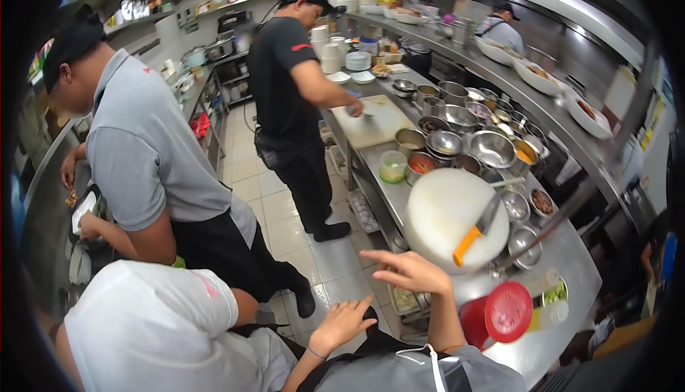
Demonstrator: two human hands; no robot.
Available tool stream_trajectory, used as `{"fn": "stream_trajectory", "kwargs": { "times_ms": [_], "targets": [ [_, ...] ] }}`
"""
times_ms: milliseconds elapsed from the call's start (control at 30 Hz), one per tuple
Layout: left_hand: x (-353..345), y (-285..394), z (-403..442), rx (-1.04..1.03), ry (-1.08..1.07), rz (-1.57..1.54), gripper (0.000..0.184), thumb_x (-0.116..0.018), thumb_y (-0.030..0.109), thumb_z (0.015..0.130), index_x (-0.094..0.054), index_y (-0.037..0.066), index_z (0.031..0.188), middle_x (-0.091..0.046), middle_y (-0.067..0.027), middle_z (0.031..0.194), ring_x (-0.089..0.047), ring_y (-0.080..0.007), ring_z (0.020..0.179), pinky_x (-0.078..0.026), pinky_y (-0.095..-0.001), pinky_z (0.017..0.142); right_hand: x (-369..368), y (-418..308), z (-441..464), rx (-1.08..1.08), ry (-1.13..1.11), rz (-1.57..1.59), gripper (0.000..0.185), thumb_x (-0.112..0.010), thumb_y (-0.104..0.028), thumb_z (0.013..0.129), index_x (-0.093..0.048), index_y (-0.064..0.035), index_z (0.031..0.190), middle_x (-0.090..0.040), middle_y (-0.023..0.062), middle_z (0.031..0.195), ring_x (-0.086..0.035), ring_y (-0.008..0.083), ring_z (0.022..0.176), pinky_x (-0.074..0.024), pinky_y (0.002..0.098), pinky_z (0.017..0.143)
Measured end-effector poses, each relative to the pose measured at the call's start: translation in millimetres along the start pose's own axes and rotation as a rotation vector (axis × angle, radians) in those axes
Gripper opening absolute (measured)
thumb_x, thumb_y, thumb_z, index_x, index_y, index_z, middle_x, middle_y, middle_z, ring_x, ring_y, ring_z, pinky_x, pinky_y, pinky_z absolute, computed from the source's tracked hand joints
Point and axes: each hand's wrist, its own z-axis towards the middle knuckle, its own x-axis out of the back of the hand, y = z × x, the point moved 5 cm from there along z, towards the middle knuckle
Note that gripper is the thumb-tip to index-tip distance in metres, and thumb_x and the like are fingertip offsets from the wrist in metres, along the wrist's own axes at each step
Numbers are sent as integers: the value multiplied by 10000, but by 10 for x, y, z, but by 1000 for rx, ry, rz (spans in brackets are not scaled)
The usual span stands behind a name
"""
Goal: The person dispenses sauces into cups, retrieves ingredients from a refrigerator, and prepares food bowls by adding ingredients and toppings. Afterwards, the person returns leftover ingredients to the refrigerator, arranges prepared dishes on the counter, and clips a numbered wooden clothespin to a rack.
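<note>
My left hand (344,323) is at the bottom centre, with a band on its wrist. Its fingers stretch up and to the right, and nothing is in it. To its upper right, my right hand (410,272) is raised in the air, fingers pointing left and apart, holding nothing. Just beyond the right hand is a thick round white chopping block (435,214) on the steel counter. A knife with an orange handle (467,246) lies on the block. Right of my right forearm stands a red container (508,312).
A co-worker in black (285,92) works at a white board (374,121). Two co-workers, in grey (143,142) and white (150,328), stand at left. Metal bowls (492,149) crowd the counter beneath a shelf holding white dishes (539,78). Tiled floor (285,214) lies between the counters.
</note>
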Motion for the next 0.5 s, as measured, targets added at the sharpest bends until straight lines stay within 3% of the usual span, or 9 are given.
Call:
{"fn": "stream_trajectory", "kwargs": {
  "times_ms": [67,100,133,167,267,300,400,500],
  "targets": [
    [69,-189,174,85,-72,-71,606,-517,408,884,-349,57,1349,-596,-211,1061,-562,-378,1005,-432,-457,866,159,85,304,57,25,-9,467,-559,-262,897,-444,-110,1324,-640,110,943,-639,188,682,-498,307,660],
    [105,-286,239,140,-149,-129,600,-522,412,880,-351,85,1353,-588,-200,1091,-549,-382,1035,-411,-468,896,303,51,485,96,126,43,457,-579,-229,880,-466,-104,1305,-593,134,1065,-622,224,825,-488,326,742],
    [206,-385,291,173,-129,-132,589,-513,416,886,-368,69,1339,-588,-206,1091,-553,-371,1034,-427,-463,876,447,34,686,140,229,95,448,-598,-196,864,-487,-97,1286,-547,158,1187,-605,261,967,-477,346,824],
    [280,-493,319,212,-107,-140,589,-513,416,886,-368,69,1339,-588,-206,1091,-553,-371,1034,-427,-463,876,495,46,907,164,191,104,448,-598,-196,864,-487,-97,1286,-547,158,1187,-605,261,967,-477,346,824],
    [692,-790,452,252,97,-161,539,-524,361,895,-411,27,1303,-603,-217,1060,-587,-361,951,-469,-409,819,653,8,1621,391,203,79,451,-630,-135,833,-518,-75,1266,-379,138,1366,-485,291,1164,-436,376,931],
    [752,-907,483,283,115,-159,539,-524,361,895,-411,27,1303,-603,-217,1060,-587,-361,951,-469,-409,819,652,7,1869,415,178,91,451,-630,-135,833,-518,-75,1266,-379,138,1366,-485,291,1164,-436,376,931],
    [1121,-1187,464,310,493,-198,442,-599,250,863,-508,18,1228,-620,-200,1018,-599,-343,919,-468,-391,813,586,-110,2592,562,172,168,434,-634,-118,828,-539,-66,1249,-362,145,1375,-497,279,1148,-423,379,945],
    [1349,-1478,403,485,607,-297,407,-606,228,859,-532,32,1208,-630,-173,1001,-605,-325,905,-468,-378,816,383,-183,3238,574,32,395,591,-631,-101,826,-396,-79,1368,-411,143,1351,-516,257,1135,-413,370,945]
  ]
}}
